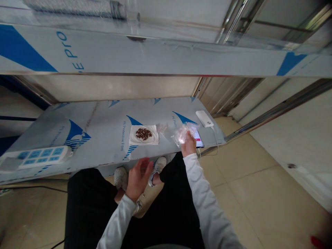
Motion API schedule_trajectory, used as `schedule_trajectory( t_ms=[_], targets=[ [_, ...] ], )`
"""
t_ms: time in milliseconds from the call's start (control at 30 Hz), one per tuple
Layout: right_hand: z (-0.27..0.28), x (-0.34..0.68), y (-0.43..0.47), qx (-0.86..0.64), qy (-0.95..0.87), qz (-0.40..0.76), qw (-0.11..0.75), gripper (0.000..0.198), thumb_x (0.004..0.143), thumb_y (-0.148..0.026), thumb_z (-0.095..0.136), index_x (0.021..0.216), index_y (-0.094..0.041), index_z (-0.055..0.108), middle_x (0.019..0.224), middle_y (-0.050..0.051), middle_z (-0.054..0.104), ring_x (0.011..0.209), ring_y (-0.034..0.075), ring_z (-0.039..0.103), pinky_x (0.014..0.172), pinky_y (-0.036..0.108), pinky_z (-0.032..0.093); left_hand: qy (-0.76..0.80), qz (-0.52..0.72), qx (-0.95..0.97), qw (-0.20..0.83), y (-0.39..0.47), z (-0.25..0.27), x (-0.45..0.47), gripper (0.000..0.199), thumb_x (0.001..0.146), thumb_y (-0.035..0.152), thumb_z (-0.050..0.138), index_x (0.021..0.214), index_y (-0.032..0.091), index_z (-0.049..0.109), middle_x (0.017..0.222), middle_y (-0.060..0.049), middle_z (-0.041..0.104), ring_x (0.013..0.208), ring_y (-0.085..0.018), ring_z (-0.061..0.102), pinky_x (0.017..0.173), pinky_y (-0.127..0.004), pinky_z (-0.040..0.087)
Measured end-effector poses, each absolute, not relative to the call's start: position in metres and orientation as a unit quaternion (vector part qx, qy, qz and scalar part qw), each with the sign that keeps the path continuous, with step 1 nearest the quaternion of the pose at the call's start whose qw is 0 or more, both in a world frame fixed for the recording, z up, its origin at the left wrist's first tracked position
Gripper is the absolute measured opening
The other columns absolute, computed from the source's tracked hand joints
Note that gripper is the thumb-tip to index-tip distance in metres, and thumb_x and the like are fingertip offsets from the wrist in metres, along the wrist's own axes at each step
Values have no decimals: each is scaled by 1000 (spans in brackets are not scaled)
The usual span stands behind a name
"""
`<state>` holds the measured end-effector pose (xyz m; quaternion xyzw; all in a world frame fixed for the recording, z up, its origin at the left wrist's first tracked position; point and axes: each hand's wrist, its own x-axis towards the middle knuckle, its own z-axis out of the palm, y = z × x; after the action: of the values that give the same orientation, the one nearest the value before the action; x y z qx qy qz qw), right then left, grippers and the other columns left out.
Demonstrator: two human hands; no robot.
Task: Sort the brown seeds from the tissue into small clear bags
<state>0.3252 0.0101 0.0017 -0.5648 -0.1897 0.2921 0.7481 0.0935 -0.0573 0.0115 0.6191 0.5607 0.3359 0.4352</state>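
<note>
My right hand (189, 144) is closed on a crumpled clear plastic bag (181, 133) above the right part of the metal shelf (103, 121). Partly under the bag and hand lies a phone (198, 140) with its screen lit. Over my lap, just off the shelf's front edge, my left hand (138, 178) is half curled, thumb apart from the fingers, with nothing visible in it. A white paper or cloth square (132, 138) lies mid-shelf, bearing a pile of small brown metallic pieces (144, 134). Beside it rests another bit of clear plastic (162, 129).
At the left end of the shelf lies a white power strip (64, 154) with blue sockets. A white power bank (204, 118) with a cable sits at the right end. An upper shelf (166, 57) crosses overhead. A beige bag (149, 204) is below, near my feet.
</note>
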Motion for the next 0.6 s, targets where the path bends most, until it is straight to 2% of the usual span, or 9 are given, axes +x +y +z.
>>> schedule_trajectory(
  t_ms=[100,133,233,333,400,500,600],
  targets=[
    [29,299,-31,-430,-145,454,767,35,75,-41,66,100,-16,66,102,7,71,97,20,66,86,35,53,507,406,533,543,-30,35,141,56,72,47,68,118,17,56,122,-13,61,100,-21,63,85,-32,50],
    [36,289,-44,-409,-138,488,758,34,74,-39,68,100,-16,67,103,7,71,98,20,66,87,34,52,484,400,506,592,-24,43,151,55,73,47,67,118,16,57,124,-13,60,104,-22,62,87,-32,49],
    [43,264,-72,-426,-158,529,716,34,77,-40,67,99,-16,68,95,6,73,91,22,67,83,35,52,376,344,467,723,-24,65,158,48,77,47,65,110,11,64,110,-13,68,99,-23,63,86,-33,49],
    [38,244,-81,-527,-256,480,652,37,83,-47,58,97,-15,67,86,7,72,86,24,66,79,37,51,363,356,458,729,-39,69,140,42,73,38,71,107,13,66,102,-9,70,96,-22,64,87,-32,49],
    [35,228,-78,-605,-369,382,593,37,87,-47,51,99,-15,67,92,9,70,93,24,63,86,39,48,406,401,428,701,-49,62,123,41,70,35,73,105,14,67,101,-7,70,96,-21,63,87,-32,49],
    [38,195,-64,-640,-538,252,488,35,94,-38,39,103,-17,65,112,13,62,109,24,54,97,41,41,485,451,342,667,-56,48,94,32,71,36,71,95,15,67,91,-5,71,83,-18,65,71,-27,52],
    [41,163,-43,-626,-641,235,378,37,95,-36,36,115,-16,61,122,14,57,113,24,51,96,41,42,538,505,298,605,-44,38,59,30,64,32,76,86,13,67,79,-2,68,67,-13,62,59,-23,50]
  ],
)
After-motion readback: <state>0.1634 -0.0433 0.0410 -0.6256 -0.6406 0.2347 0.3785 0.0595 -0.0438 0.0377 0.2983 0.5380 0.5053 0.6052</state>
